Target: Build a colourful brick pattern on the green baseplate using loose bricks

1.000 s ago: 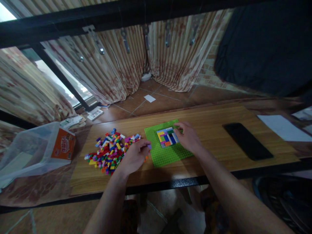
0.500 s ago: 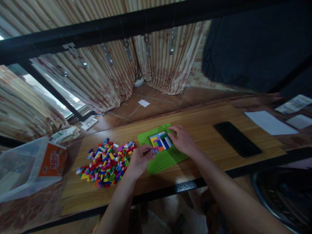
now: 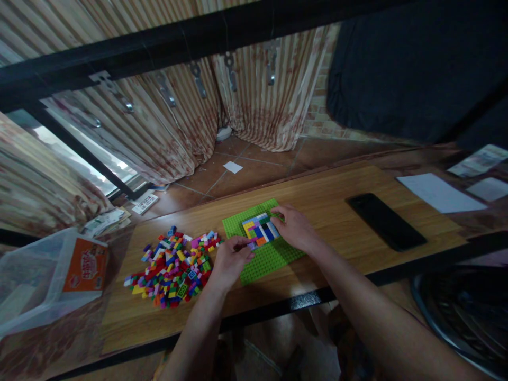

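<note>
My left hand (image 3: 233, 258) reaches over the near left corner of a patch of coloured bricks (image 3: 260, 230). Its thumb and index finger are pinched on a small pink toy brick (image 3: 253, 240). The patch is built on a green studded baseplate (image 3: 257, 270), with blue, white, yellow, green and orange bricks side by side. At the patch's right edge is my right hand (image 3: 292, 226), its thumb and index finger slightly apart and nothing visible between them. Left of the baseplate lies a heap of loose toy bricks (image 3: 174, 270).
The wooden board (image 3: 329, 211) carries a black phone (image 3: 386, 221) on the right. White paper (image 3: 438, 193) lies at its right end. A clear plastic box (image 3: 35, 286) with an orange label stands on the left. A black metal bar (image 3: 159, 47) crosses in front of striped curtains (image 3: 262, 100).
My left hand has shifted slightly right, and a pink brick now shows at its fingertips over the patch. My right hand stays by the patch's right edge. The view has tilted slightly.
</note>
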Demonstrator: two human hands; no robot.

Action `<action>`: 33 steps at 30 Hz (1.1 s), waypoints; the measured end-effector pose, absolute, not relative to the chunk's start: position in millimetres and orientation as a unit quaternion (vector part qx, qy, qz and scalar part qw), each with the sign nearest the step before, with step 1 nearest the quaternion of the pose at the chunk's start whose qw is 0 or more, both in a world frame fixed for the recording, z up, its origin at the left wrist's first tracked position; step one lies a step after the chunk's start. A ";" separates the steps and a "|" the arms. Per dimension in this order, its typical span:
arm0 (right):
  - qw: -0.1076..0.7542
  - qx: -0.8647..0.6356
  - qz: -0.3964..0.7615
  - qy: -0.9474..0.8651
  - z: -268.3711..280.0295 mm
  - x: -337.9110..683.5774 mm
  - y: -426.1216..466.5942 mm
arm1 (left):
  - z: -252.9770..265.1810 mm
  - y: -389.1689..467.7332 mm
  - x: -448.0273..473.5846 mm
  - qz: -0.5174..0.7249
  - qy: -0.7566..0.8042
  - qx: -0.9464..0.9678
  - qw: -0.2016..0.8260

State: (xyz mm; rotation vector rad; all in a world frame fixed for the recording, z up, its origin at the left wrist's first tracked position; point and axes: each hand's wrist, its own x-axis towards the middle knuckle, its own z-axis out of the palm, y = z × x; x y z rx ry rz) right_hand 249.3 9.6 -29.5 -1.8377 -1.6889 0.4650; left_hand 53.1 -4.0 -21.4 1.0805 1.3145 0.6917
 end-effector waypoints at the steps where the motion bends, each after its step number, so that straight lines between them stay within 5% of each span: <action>1: 0.291 -0.692 0.176 -0.637 -29.0 249.1 9.4 | -22.9 -4.1 53.8 0.302 0.570 0.466 0.605; 21: 0.265 -0.678 0.183 -0.661 -33.2 244.1 7.6 | -40.0 -5.7 61.2 0.329 0.573 0.466 0.589; 33: 0.229 -0.689 0.199 -0.659 -25.8 239.5 5.0 | -59.9 -1.0 61.0 0.312 0.593 0.599 0.438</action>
